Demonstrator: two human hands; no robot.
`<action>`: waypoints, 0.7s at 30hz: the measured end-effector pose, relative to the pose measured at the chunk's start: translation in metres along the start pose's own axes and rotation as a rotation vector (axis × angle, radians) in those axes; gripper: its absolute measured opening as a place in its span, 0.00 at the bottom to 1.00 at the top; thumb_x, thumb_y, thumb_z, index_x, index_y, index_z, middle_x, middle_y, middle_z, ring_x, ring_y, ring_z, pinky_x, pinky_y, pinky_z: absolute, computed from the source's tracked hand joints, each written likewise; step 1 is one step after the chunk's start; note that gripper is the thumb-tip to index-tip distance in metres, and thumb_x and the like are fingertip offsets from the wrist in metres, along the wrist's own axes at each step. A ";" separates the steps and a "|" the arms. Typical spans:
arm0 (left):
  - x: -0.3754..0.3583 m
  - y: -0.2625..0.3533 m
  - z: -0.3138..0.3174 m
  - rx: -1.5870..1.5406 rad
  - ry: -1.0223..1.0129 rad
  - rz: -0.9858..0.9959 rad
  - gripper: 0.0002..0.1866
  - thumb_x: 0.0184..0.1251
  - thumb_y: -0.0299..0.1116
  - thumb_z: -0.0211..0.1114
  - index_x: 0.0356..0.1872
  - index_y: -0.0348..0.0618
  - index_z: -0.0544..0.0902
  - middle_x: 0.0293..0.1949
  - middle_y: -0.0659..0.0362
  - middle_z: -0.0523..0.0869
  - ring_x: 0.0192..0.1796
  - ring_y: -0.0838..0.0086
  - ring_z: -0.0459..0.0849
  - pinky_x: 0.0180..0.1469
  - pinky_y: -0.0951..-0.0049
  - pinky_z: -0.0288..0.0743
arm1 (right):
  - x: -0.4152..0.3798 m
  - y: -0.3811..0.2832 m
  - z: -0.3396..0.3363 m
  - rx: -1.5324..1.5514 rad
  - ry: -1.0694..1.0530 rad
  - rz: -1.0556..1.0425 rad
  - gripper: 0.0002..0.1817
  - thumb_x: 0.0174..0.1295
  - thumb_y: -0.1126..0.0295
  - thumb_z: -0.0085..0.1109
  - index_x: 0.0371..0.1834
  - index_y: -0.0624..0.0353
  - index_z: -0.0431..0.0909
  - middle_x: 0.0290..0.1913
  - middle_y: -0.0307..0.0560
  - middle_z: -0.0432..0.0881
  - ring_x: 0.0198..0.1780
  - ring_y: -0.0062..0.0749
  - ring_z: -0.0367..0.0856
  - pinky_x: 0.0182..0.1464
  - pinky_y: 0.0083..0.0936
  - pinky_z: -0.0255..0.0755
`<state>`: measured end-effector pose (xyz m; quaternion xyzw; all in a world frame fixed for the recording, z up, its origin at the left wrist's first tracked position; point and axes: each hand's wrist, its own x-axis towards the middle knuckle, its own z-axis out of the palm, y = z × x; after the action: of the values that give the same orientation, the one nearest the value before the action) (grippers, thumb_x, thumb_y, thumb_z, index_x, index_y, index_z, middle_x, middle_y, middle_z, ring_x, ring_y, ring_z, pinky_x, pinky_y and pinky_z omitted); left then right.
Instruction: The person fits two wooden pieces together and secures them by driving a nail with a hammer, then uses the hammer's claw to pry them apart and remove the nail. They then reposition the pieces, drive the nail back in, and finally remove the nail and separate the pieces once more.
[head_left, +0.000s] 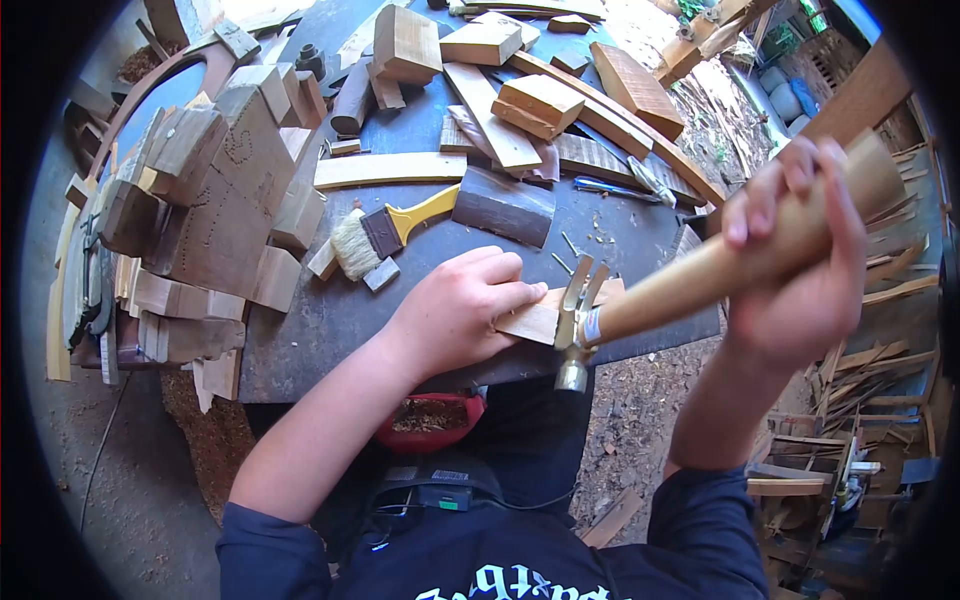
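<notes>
My right hand (800,250) is wrapped round the thick wooden handle of a claw hammer (680,285). The hammer's metal head is at a small flat piece of wood (530,318), with the claw over the wood and the round face toward my body. My left hand (475,300) grips the left end of this wood piece near the table's front edge. Two nails (570,245) lie just behind the claw. Whether a nail sits under the claw is hidden.
A brush with a yellow handle (420,212) lies on the dark table (430,260) beside a dark curved block (503,205). Wood blocks and strips (400,168) cover the back. Stacked wooden pieces (225,200) stand at the left. A red container (430,420) is below the front edge.
</notes>
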<state>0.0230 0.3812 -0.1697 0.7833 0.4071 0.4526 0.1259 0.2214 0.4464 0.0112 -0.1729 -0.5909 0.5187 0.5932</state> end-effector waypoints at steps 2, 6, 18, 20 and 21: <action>0.000 -0.001 0.000 0.045 0.001 0.033 0.19 0.50 0.29 0.79 0.46 0.46 0.91 0.31 0.57 0.78 0.37 0.62 0.83 0.39 0.61 0.79 | -0.011 -0.005 -0.008 0.018 -0.164 -0.063 0.13 0.80 0.67 0.46 0.59 0.60 0.60 0.36 0.46 0.72 0.26 0.30 0.77 0.29 0.31 0.82; 0.001 0.001 0.000 0.043 -0.015 0.032 0.17 0.50 0.29 0.79 0.44 0.47 0.91 0.31 0.58 0.77 0.36 0.62 0.82 0.39 0.60 0.78 | 0.003 0.001 -0.038 0.288 -0.568 0.048 0.07 0.82 0.64 0.41 0.50 0.53 0.59 0.26 0.39 0.72 0.20 0.25 0.75 0.26 0.25 0.78; 0.007 0.000 -0.005 0.089 -0.021 0.030 0.21 0.46 0.39 0.84 0.44 0.49 0.91 0.32 0.60 0.78 0.38 0.64 0.82 0.39 0.62 0.78 | 0.009 0.000 -0.029 0.267 -0.516 0.146 0.07 0.83 0.67 0.38 0.42 0.52 0.62 0.15 0.30 0.66 0.11 0.16 0.66 0.16 0.13 0.70; 0.007 0.000 -0.007 0.091 -0.042 0.025 0.24 0.44 0.44 0.86 0.45 0.48 0.91 0.32 0.59 0.78 0.37 0.64 0.82 0.39 0.63 0.78 | 0.009 0.000 -0.022 0.246 -0.473 0.165 0.07 0.83 0.68 0.38 0.42 0.52 0.63 0.14 0.30 0.65 0.11 0.15 0.65 0.15 0.13 0.69; 0.007 0.001 -0.008 0.051 -0.074 -0.021 0.26 0.43 0.46 0.86 0.45 0.47 0.91 0.32 0.59 0.78 0.36 0.64 0.82 0.39 0.64 0.78 | 0.009 0.001 -0.018 0.245 -0.476 0.194 0.06 0.81 0.69 0.40 0.41 0.53 0.62 0.14 0.30 0.65 0.10 0.15 0.64 0.14 0.14 0.67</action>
<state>0.0182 0.3842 -0.1605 0.7982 0.4218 0.4112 0.1258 0.2349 0.4615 0.0102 -0.0293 -0.6272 0.6666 0.4018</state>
